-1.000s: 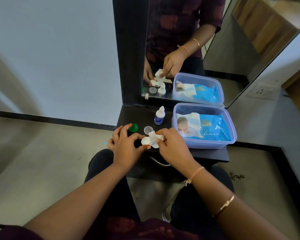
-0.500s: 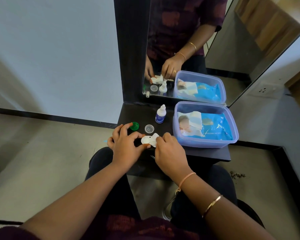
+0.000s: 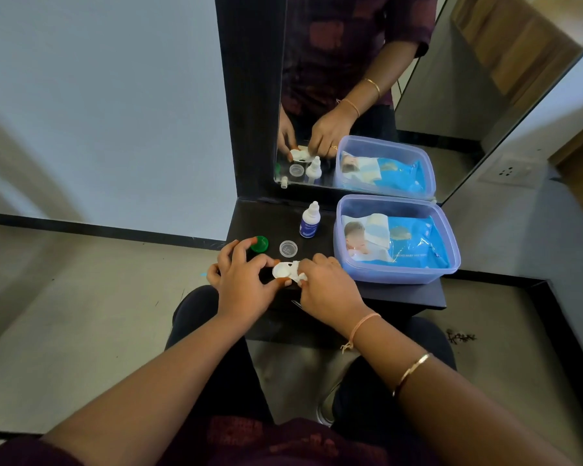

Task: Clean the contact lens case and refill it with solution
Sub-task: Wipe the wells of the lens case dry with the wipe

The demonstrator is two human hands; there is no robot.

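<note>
My left hand point(image 3: 241, 280) pinches the left end of the white contact lens case point(image 3: 282, 270) just above the dark shelf point(image 3: 414, 292). My right hand point(image 3: 327, 285) presses a small white tissue point(image 3: 300, 275) into the case's right well, which is mostly hidden under my fingers. A green cap point(image 3: 260, 243) and a clear cap point(image 3: 288, 248) lie on the shelf behind the case. The small white solution bottle point(image 3: 309, 220) with a blue label stands upright further back.
A clear blue plastic box point(image 3: 398, 274) holding a blue wipes pack point(image 3: 408, 242) fills the shelf's right side. A mirror point(image 3: 350, 79) stands behind the shelf against the wall. My knees sit below the shelf's front edge.
My right hand has pushed the tissue down from a raised tuft into the case's right well. My left hand has kept its hold on the case.
</note>
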